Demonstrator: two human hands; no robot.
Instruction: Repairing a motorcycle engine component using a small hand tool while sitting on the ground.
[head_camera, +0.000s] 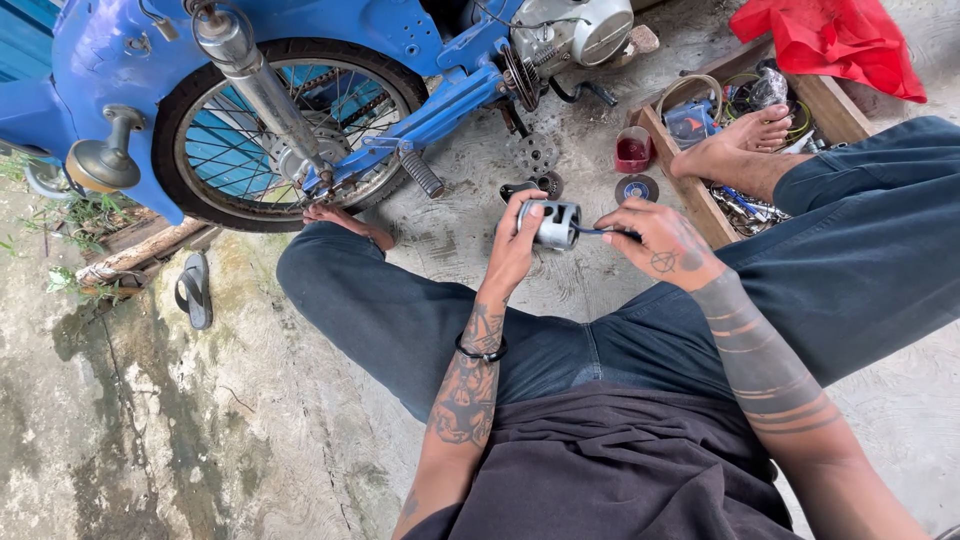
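We see one likely package: a small blue-and-grey packet with an orange patch (690, 122), lying in the wooden tray by the bare foot. We find no labels, signs or screens.

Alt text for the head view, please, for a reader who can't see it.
Seated on a concrete floor, a person holds a silver cylindrical metal part in the left hand while the right hand pokes a thin tool into it. A blue motorbike stands just ahead, with a wooden tray of tools under the right foot.
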